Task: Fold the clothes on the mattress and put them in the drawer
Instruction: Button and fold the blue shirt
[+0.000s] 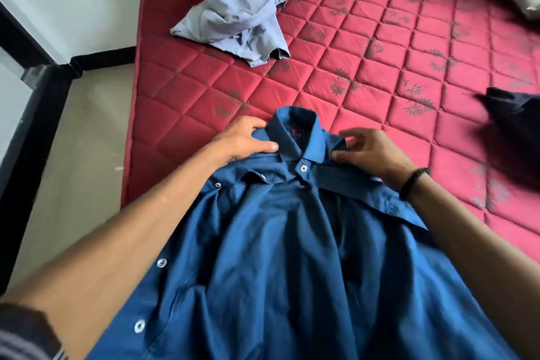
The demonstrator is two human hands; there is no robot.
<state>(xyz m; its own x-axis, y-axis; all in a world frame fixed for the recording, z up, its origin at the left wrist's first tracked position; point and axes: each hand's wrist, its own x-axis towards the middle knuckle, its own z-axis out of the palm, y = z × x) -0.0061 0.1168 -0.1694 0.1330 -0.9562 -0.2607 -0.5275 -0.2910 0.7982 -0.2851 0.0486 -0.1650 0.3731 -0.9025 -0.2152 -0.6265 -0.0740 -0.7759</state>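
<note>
Both hands pinch the dark blue button-up cotton shirt [292, 242] at its collar, left hand [242, 140] and right hand [371, 152], low centre on the red quilted mattress [380, 38]. Folding looks barely begun; the crumpled pale blue garment [236, 9] at upper left waits, drawer unseen.

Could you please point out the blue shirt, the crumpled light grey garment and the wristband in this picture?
blue shirt [292, 137]: head view, on its collar.
light grey garment [233, 12]: head view, middle of the crumpled heap.
wristband [413, 183]: head view, on the dark band round the right wrist.
</note>
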